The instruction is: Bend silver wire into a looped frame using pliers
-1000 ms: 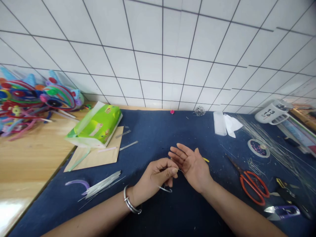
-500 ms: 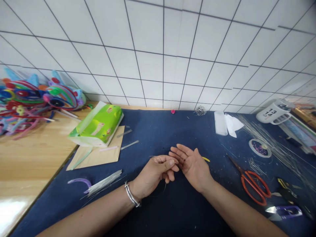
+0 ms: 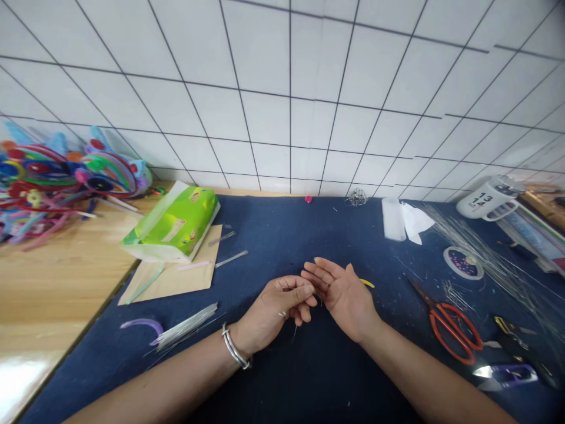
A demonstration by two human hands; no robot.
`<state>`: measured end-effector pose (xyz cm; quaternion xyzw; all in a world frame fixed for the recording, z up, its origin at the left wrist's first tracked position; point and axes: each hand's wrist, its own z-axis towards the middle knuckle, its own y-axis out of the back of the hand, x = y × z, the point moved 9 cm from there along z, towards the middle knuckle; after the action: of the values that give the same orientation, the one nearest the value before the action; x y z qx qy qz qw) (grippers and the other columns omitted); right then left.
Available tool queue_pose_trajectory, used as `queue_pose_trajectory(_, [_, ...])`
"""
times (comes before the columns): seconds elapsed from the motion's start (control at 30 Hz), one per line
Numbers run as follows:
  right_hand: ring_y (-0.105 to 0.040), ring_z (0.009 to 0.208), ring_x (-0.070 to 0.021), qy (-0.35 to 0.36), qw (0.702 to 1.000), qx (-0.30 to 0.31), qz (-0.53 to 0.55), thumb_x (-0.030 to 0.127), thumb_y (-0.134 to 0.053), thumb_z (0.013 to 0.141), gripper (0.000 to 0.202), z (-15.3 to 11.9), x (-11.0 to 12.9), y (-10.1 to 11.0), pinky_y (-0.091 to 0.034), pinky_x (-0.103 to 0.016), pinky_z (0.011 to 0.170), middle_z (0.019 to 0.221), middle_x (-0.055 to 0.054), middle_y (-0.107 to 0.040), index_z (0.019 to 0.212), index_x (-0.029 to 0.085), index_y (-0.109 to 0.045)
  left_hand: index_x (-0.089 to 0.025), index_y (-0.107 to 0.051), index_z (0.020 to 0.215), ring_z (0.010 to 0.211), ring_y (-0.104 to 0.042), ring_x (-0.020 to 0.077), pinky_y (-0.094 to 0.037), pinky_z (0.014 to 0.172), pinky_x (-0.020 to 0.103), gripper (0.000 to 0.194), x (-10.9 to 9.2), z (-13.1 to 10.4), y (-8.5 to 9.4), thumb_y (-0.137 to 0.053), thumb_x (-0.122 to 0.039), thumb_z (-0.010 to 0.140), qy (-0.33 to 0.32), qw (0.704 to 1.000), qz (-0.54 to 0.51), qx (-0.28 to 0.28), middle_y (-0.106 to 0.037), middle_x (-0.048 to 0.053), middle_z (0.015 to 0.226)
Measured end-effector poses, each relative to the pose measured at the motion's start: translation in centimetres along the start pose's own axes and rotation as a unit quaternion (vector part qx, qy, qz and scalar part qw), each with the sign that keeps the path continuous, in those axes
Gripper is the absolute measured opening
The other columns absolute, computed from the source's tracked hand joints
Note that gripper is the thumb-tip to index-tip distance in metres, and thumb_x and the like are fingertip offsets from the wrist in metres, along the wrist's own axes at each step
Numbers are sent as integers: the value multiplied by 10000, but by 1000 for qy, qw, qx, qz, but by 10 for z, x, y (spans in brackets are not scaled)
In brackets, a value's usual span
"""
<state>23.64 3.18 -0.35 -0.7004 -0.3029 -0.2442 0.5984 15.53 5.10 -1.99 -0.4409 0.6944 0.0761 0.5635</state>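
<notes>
My left hand [image 3: 282,306], with a silver bangle at the wrist, is closed in a pinch between thumb and forefinger. A thin wire [image 3: 295,334] runs through its fingers, one end poking out below and a fine curl near the thumb tip. Close beside it, my right hand [image 3: 346,297] lies palm up with its fingers stretched out, holding nothing that I can see. Its fingertips are at or just behind the left fingertips; whether they touch, I cannot tell. Behind the right hand a yellow strip [image 3: 367,283] lies on the dark blue mat [image 3: 273,235].
Left are a green tissue pack [image 3: 176,227], a wire bundle [image 3: 188,327], a purple curved strip [image 3: 141,323] and colourful fish-like crafts [image 3: 112,171]. Right are red-handled scissors [image 3: 454,333], purple snips [image 3: 507,376], a bead dish [image 3: 463,262], long wires [image 3: 507,277] and a white mug [image 3: 485,199].
The wire's visible part near my left thumb has shifted, and a fine curl now shows there. Both hands stay in nearly the same place, and the view has moved slightly.
</notes>
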Motion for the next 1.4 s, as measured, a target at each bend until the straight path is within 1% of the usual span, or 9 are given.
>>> queue_pose_trajectory(0.17, [-467,1125,-225,10,1000,10,7,559,-252,849,525,1,1,0,-222,-450,1014,1190,-98,-534,1121,197,-518,-137,-566,751,479,-522,83,-396,469,195,268,-12,0,14,-499,-394,793,-48,983,165,-64,-591,7,591])
queue_pose_trajectory(0.37, [-424,1171,-223,19,1000,17,17,538,-245,860,519,0,2,-3,-193,-441,1032,1222,-100,-511,1151,190,-498,-156,-561,734,457,-502,88,-379,478,197,282,-26,-3,21,-454,-404,813,-106,927,338,-127,-556,-15,516])
queue_pose_trajectory(0.5, [-425,1170,-224,16,1000,17,16,547,-255,855,521,1,1,-3,-188,-446,1033,1225,-102,-509,1152,196,-500,-161,-554,735,469,-475,80,-357,479,190,242,-36,-7,14,-440,-353,829,-153,895,398,-130,-540,-19,545])
queue_pose_trajectory(0.63, [-446,1150,-227,9,1000,16,20,530,-249,864,510,1,-2,-1,-198,-449,1031,1207,-99,-524,1134,188,-514,-164,-538,717,509,-455,82,-346,497,191,218,-39,-9,7,-435,-318,833,-172,870,448,-113,-532,-14,597])
queue_pose_trajectory(0.7, [-461,1135,-222,9,1000,12,13,479,-290,873,454,1,-3,0,-213,-443,1029,1192,-100,-534,1120,179,-524,-165,-527,703,499,-450,82,-351,499,190,228,-40,-8,11,-436,-330,831,-167,876,434,-124,-516,-21,575])
queue_pose_trajectory(0.83, [-490,1105,-208,14,1000,7,-25,303,-456,847,278,-1,-1,0,-249,-430,1020,1175,-90,-547,1080,181,-546,-167,-508,686,450,-451,84,-352,461,181,284,-33,-4,31,-436,-408,819,-108,921,330,-175,-485,-39,492])
queue_pose_trajectory(0.97, [-513,1079,-202,4,998,5,-59,210,-568,781,275,-4,-3,0,-280,-432,1005,1157,-75,-558,1055,191,-560,-164,-493,672,438,-425,70,-347,453,167,288,-32,-5,37,-462,-417,805,-98,947,232,-202,-469,-50,478])
queue_pose_trajectory(1.17, [-537,1040,-195,1,994,28,-106,123,-649,687,376,-7,-8,-4,-309,-439,985,1110,-54,-582,1046,199,-569,-165,-518,704,437,-407,67,-327,446,161,277,-29,-3,33,-494,-428,788,-84,945,240,-206,-461,-56,461])
queue_pose_trajectory(1.4, [-552,1003,-169,6,994,21,-103,107,-585,726,319,-7,-9,-3,-312,-428,982,1076,-50,-593,1034,191,-581,-158,-503,680,433,-403,62,-337,445,162,276,-27,0,38,-495,-414,785,-92,948,211,-218,-461,-52,485])
